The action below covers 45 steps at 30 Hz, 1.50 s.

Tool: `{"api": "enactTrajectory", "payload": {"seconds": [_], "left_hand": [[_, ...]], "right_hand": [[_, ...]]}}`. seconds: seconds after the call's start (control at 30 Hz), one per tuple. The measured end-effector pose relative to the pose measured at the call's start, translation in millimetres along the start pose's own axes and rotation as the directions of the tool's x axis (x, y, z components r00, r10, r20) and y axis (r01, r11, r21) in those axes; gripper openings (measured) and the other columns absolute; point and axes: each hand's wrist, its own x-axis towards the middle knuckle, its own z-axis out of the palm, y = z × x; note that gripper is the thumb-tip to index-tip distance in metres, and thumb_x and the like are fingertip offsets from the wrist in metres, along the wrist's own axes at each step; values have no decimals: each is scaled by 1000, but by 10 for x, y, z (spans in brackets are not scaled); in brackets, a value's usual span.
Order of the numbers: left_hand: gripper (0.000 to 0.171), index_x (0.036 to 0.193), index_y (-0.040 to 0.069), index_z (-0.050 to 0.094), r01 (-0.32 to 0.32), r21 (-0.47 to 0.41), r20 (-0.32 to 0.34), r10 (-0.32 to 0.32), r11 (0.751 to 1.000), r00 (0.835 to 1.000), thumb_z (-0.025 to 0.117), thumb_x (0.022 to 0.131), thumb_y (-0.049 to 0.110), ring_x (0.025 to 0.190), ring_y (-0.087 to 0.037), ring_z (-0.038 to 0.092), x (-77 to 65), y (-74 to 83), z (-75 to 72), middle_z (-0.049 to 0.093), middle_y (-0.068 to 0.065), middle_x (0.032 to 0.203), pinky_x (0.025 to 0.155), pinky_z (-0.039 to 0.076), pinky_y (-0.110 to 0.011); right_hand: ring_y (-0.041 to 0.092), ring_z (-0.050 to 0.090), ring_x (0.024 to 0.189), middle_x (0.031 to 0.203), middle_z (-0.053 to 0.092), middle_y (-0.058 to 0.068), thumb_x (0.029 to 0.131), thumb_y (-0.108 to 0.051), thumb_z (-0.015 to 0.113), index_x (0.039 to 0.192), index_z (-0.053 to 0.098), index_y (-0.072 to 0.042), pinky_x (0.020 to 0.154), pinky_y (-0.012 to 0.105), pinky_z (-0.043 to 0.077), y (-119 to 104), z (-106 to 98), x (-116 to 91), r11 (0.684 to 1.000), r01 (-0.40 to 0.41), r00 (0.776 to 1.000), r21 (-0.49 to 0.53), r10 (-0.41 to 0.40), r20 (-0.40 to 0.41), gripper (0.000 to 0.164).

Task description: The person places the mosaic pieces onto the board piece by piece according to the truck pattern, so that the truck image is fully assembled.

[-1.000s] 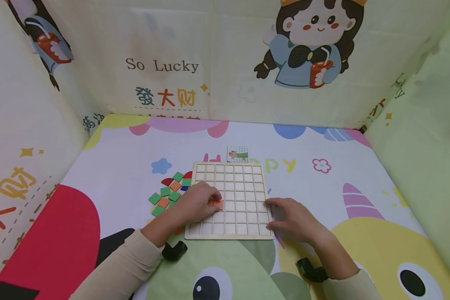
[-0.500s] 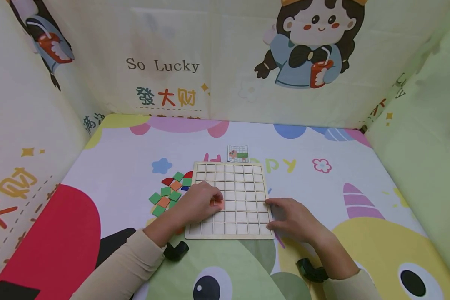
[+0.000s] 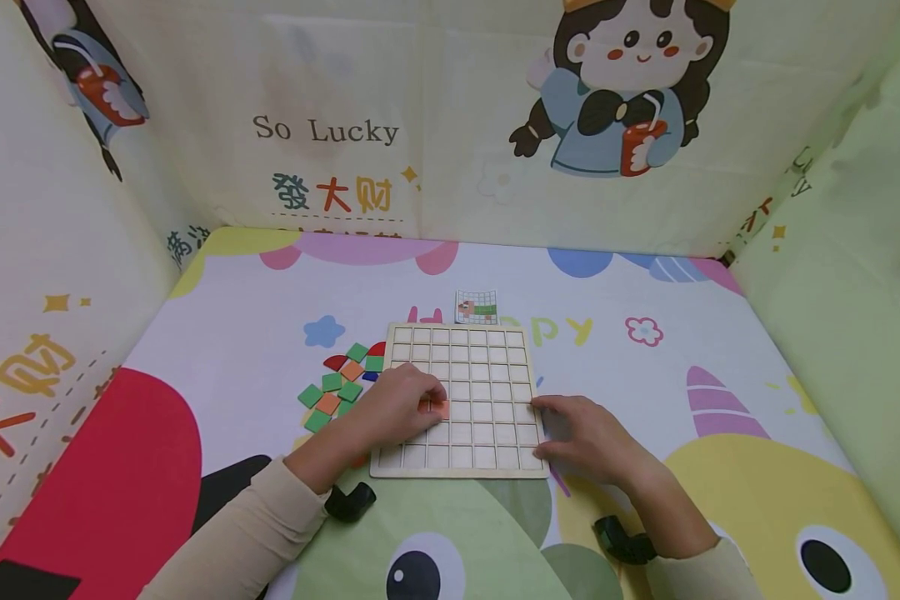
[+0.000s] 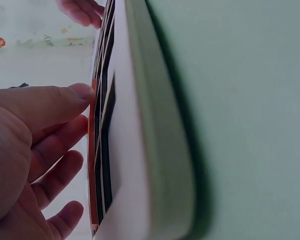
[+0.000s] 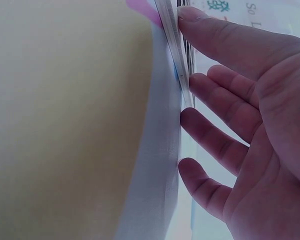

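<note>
"What's the left hand (image 3: 401,404) doing?"

"Pinching an orange tile (image 3: 441,410) at the left half of the gridded board (image 3: 482,392), slightly near of its middle. It has barely shifted over the last second, so I'd judge it's being settled there, not carried. Whether it's fully seated, I can't tell."

"Its pose?"

"Reaching in from the near left, thumb and forefinger together, other fingers loosely bent."

"And the right hand (image 3: 588,437)?"

"Grasping nothing; spread thumb and forefinger touch the board's right edge, seemingly steadying it."

"Farther out?"

"Loose green tiles (image 3: 331,382) and red pieces (image 3: 335,363) left of the board, a small card (image 3: 476,308) at its far edge, all on the worktop (image 3: 255,333)."
</note>
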Motion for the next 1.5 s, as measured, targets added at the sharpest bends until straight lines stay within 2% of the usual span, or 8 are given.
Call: {"api": "enactTrajectory", "payload": {"seconds": [0.27, 0.43, 0.6, 0.73, 0.97, 1.33, 1.5], "left_hand": [[18, 104, 11, 75, 28, -36, -16, -29, 999, 999, 75, 87, 15, 96, -19, 56, -61, -35, -50, 68, 2, 98, 80, 48, -35], [20, 108, 11, 73, 78, -51, -8, -79, 996, 997, 75, 88, 18, 105, -21, 56, -118, -111, -136, 67, 1, 105, 87, 48, -37], [24, 110, 11, 72, 140, -59, 16, -139, 988, 990, 76, 89, 20, 111, -23, 54, -175, -218, -241, 68, 1, 109, 88, 48, -38], [24, 110, 10, 73, 192, -53, 10, -192, 980, 981, 75, 88, 17, 105, -23, 54, -224, -316, -313, 67, 1, 106, 82, 50, -35], [27, 113, 5, 72, 187, -63, -13, -188, 980, 982, 76, 89, 17, 110, -27, 54, -329, -489, -428, 66, -3, 108, 89, 50, -44], [26, 115, 8, 70, 279, -45, -4, -280, 959, 960, 75, 91, 17, 107, -30, 53, -394, -761, -548, 63, -7, 107, 87, 52, -46], [26, 115, 7, 71, 284, -34, -5, -284, 958, 959, 74, 92, 18, 104, -29, 56, -384, -837, -564, 65, -7, 106, 89, 51, -48]], "right_hand": [[37, 56, 118, 126, 64, 10, 78, -21, 85, 128, 65, -5, 100, 55, 42, 3, -4, -2, 1000, 1, 1000, -1, -1, 0, 57], [37, 56, 119, 127, 64, 11, 79, -21, 85, 129, 64, -5, 100, 55, 42, 5, -9, -6, 1000, 3, 1000, 3, -3, 1, 57], [37, 56, 119, 127, 64, 11, 79, -21, 85, 129, 64, -4, 101, 55, 42, 3, -13, -7, 1000, 0, 1000, 11, 0, 1, 56], [37, 56, 120, 127, 64, 10, 79, -20, 85, 129, 64, -5, 101, 54, 41, 2, -14, -7, 1000, -6, 1000, 17, 6, 1, 56], [37, 57, 118, 126, 65, 10, 78, -22, 85, 128, 65, -5, 100, 54, 42, -16, -23, -11, 1000, 2, 1000, 3, -2, -1, 56], [37, 57, 118, 126, 65, 9, 78, -22, 85, 128, 65, -5, 99, 54, 42, -13, -13, -19, 1000, -8, 1000, 10, 8, -4, 56], [38, 56, 120, 127, 65, 10, 78, -22, 85, 128, 65, -5, 100, 55, 42, -11, -12, -14, 1000, -5, 1000, 7, 5, -8, 56]]}}
